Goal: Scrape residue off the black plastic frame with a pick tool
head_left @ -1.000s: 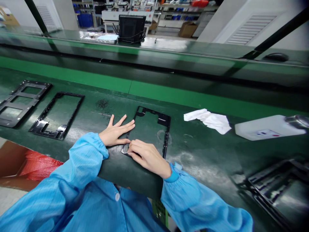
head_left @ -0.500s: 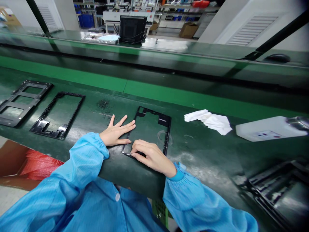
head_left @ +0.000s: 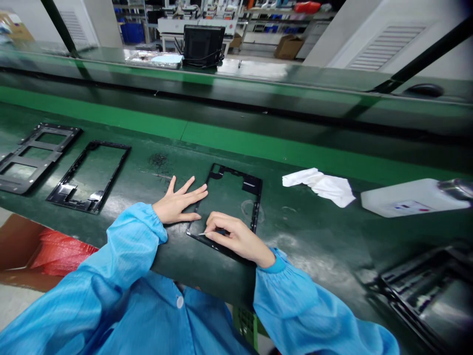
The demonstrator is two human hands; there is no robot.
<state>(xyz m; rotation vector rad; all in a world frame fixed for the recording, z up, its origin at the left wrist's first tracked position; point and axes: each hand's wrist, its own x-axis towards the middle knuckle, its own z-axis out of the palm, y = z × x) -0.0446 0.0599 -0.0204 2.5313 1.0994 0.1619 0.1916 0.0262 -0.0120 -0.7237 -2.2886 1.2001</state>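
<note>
A thin black rectangular frame (head_left: 252,184) lies flat on the green work surface in front of me. My left hand (head_left: 178,204) rests beside it with fingers spread, the fingertips touching its left rail. Over the frame's near edge, my right hand (head_left: 236,237) pinches a thin, pale, stick-like tool (head_left: 202,233) between thumb and fingers. The tool's tip points left, close to the near left corner; whether it touches the frame I cannot tell. My right hand hides part of the near edge.
Left of me lie a second black frame (head_left: 96,197) and a heavier grey-black plate with openings (head_left: 53,157). A pile of dark scraps (head_left: 158,159) sits beyond my left hand. Rightward are crumpled white tissue (head_left: 325,186), a white bottle (head_left: 402,198) and more black frames (head_left: 410,296).
My right hand has shifted slightly to the right with the tool, along the frame's near edge. My left hand and the frame have stayed in place.
</note>
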